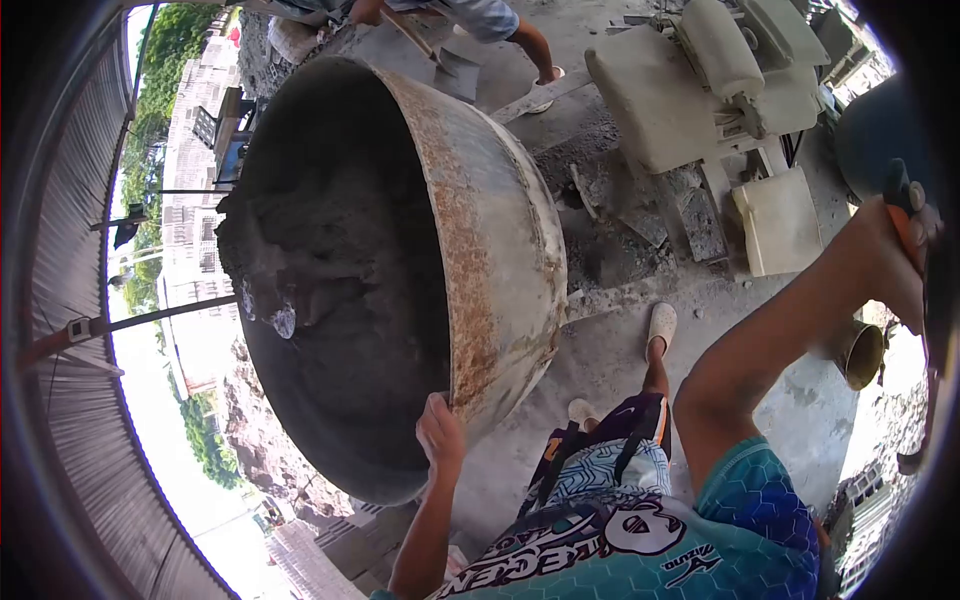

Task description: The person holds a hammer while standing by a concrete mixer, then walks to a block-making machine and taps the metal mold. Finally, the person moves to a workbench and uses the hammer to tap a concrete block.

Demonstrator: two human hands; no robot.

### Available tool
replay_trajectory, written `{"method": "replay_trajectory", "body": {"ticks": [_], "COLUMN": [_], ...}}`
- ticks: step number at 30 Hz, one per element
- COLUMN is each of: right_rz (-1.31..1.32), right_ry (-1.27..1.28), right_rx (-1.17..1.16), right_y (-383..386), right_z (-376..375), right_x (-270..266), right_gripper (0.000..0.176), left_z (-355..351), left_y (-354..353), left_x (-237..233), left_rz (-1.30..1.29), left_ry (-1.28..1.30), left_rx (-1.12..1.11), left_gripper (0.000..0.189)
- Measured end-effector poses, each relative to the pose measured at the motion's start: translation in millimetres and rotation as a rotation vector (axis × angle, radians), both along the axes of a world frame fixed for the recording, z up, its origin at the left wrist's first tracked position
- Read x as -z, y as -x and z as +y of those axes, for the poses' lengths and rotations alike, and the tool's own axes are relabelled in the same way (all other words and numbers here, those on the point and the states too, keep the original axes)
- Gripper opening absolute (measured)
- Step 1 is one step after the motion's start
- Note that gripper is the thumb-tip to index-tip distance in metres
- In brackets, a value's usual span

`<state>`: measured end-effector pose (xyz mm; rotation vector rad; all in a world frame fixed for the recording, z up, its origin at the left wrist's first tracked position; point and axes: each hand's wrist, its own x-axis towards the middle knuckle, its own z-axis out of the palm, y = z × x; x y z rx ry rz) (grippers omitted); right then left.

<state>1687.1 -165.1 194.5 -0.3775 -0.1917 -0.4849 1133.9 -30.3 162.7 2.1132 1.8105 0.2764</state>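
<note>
A large concrete mixer drum with a rusty rim lies tilted, its mouth facing left. Dark grey, wet-looking mix clings to its inside. At the lower part of the rim, my left hand is closed on the edge, fingers over the lip. Far to the right, my right hand is wrapped around an orange-and-black handle. What the handle belongs to is mostly lost in the dark border of the view.
Another person's arm and a shovel show beyond the drum. Dust-covered machinery stands at the upper right, with rubble and boards below it. A bucket sits near my right arm. A corrugated metal sheet borders the left.
</note>
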Motion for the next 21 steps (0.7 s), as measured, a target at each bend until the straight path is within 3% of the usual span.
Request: {"method": "replay_trajectory", "body": {"ticks": [1, 2, 3, 5, 6, 8, 10, 12, 14, 15, 17, 18, 20, 21], "right_rz": [0.119, 0.294, 0.45, 0.698, 0.892, 0.934, 0.764, 0.711, 0.574, 0.444, 0.204, 0.014, -0.099, -0.007], "right_ry": [-0.021, -0.036, -0.074, 0.027, 0.168, 0.368, 0.236, 0.626, 0.551, 0.446, 0.295, 0.18, 0.005, -0.06], "right_rx": [0.025, -0.108, -0.416, -1.239, -2.064, -2.072, -2.144, -1.784, -1.431, -1.23, -0.855, -0.721, -0.491, -0.364], "right_y": [27.0, 80.1, 140.6, 243.0, 270.4, 252.2, 203.5, 171.0, 137.4, 121.1, 83.8, 58.5, 13.5, 21.3], "right_z": [43.4, 106.0, 157.6, 188.0, 190.3, 166.5, 129.2, 96.4, 70.2, 60.5, 49.4, 45.9, 41.1, 65.4], "right_x": [8.6, 23.8, 32.3, 62.3, 82.0, 76.1, 82.4, 27.3, 0.3, -14.9, -29.8, -28.2, -14.9, -18.8], "right_gripper": [0.024, 0.024, 0.024, 0.019, 0.018, 0.016, 0.018, 0.02, 0.018, 0.015, 0.016, 0.024, 0.032, 0.031], "left_z": [-0.5, -1.0, -1.6, -2.5, 0.0, -4.2, -2.4, -1.2, 1.3, 4.3, -0.9, 0.0, 0.1, 0.4], "left_y": [0.2, 0.9, 2.2, 18.1, 28.7, 42.8, 36.6, 35.4, 51.2, 39.9, 17.3, 15.2, 16.8, 19.2], "left_x": [-1.2, -1.8, 0.9, 5.5, 12.2, 20.6, 11.3, 17.2, 41.8, 36.6, 9.4, 7.9, 4.9, 6.1], "left_rz": [0.023, 0.043, 0.04, 0.144, 0.147, 0.235, 0.242, 0.219, 0.27, 0.264, 0.192, 0.187, 0.286, 0.279], "left_ry": [-0.006, -0.013, -0.027, -0.075, -0.079, -0.139, -0.072, 0.019, -0.583, -0.596, -0.098, -0.11, -0.05, -0.061], "left_rx": [0.011, 0.025, 0.018, 0.115, 0.118, 0.202, 0.154, 0.074, 0.45, 0.439, 0.053, 0.038, 0.052, 0.029], "left_gripper": [0.041, 0.038, 0.038, 0.034, 0.034, 0.03, 0.029, 0.029, 0.042, 0.042, 0.037, 0.037, 0.038, 0.038]}}
